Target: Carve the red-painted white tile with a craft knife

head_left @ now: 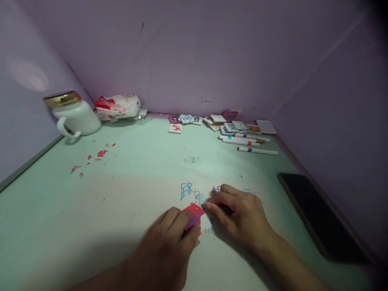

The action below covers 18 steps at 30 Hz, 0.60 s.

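My left hand [177,230] is closed around a small red square tile [194,209] with purple marks, keeping it tilted just above the table. Its lower part is hidden by my fingers. My right hand [239,210] is pinched shut at the tile's right corner. A small dark tool [226,208] shows between its fingers, mostly covered, so its exact kind cannot be made out. Bits of red lie by the tile's upper edge. Blue handwritten characters [186,190] mark the pale table surface [121,226] just beyond both hands.
Red scraps [102,153] are scattered at left. A white mug [79,119] with a gold lid and a red-and-white packet [118,108] stand at the back left. Character tiles [187,119] and several markers [257,151] lie along the back. A dark phone [321,218] is at right.
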Motion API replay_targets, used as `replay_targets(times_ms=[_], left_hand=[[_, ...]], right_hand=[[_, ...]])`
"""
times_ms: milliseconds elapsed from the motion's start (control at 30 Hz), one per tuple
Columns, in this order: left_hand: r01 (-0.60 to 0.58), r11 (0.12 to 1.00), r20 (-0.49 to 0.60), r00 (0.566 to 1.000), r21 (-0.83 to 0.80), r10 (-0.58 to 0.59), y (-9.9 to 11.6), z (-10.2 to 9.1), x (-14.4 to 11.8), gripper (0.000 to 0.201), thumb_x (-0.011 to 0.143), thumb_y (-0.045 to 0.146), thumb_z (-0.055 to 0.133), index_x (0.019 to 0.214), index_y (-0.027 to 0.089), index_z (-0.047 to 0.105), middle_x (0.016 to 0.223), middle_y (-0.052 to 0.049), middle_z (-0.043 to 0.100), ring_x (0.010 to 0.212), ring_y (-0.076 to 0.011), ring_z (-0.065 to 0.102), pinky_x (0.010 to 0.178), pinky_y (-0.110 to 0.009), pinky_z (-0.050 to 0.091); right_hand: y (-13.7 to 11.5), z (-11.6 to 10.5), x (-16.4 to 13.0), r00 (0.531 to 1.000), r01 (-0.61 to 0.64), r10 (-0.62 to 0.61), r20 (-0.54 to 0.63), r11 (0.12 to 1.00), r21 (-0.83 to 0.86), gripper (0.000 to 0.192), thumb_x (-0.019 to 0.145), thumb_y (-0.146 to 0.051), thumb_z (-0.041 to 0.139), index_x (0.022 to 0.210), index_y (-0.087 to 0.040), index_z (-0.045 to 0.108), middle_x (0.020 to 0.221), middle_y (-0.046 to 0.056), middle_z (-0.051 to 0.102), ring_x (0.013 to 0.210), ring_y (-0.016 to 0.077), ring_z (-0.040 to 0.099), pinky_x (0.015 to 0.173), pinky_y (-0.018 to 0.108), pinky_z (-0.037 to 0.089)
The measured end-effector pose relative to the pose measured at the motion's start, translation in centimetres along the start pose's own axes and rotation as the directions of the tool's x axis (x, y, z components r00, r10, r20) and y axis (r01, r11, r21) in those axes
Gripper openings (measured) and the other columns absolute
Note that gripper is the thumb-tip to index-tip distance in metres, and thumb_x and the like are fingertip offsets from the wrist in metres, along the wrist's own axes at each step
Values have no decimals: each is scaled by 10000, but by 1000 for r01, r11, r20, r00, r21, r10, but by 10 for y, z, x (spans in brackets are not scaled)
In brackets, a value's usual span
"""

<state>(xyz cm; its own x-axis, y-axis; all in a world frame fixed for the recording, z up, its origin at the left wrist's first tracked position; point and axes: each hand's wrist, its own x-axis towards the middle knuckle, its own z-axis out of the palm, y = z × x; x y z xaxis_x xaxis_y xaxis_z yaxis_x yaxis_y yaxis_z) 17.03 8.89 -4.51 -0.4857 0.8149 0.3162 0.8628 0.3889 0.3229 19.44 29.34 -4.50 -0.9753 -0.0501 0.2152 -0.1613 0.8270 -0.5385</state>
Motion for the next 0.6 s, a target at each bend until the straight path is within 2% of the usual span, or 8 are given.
replay_targets(times_ms=[100, 267, 600], left_hand=[[-5, 1000, 18, 1000, 10, 4, 0, 0, -1, 230, 829, 20, 433, 941, 104, 616, 877, -122, 597, 744, -248, 511, 583, -421, 541], [-35, 999, 4, 999, 40, 35, -1, 0, -1, 233, 838, 11, 414, 923, 95, 614, 877, -134, 598, 764, -254, 513, 597, -426, 545], [-34, 999, 23, 999, 27, 34, -1, -1, 0, 225, 831, 18, 410, 871, 109, 612, 864, -130, 590, 745, -247, 506, 585, -419, 539]], right_hand=[[0, 1, -2, 1000, -28, 27, 2, 999, 20, 270, 890, -363, 547, 722, -215, 697, 649, -19, 583, 544, 106, 529, 516, 239, 322], [2, 4, -4, 982, -117, 135, -131, 984, 137, 254, 876, -352, 573, 716, -202, 702, 638, -17, 584, 542, 103, 550, 535, 235, 376], [-1, 6, -3, 989, -92, 89, -120, 996, -15, 262, 875, -362, 555, 724, -220, 715, 651, -13, 605, 550, 116, 564, 515, 243, 363]])
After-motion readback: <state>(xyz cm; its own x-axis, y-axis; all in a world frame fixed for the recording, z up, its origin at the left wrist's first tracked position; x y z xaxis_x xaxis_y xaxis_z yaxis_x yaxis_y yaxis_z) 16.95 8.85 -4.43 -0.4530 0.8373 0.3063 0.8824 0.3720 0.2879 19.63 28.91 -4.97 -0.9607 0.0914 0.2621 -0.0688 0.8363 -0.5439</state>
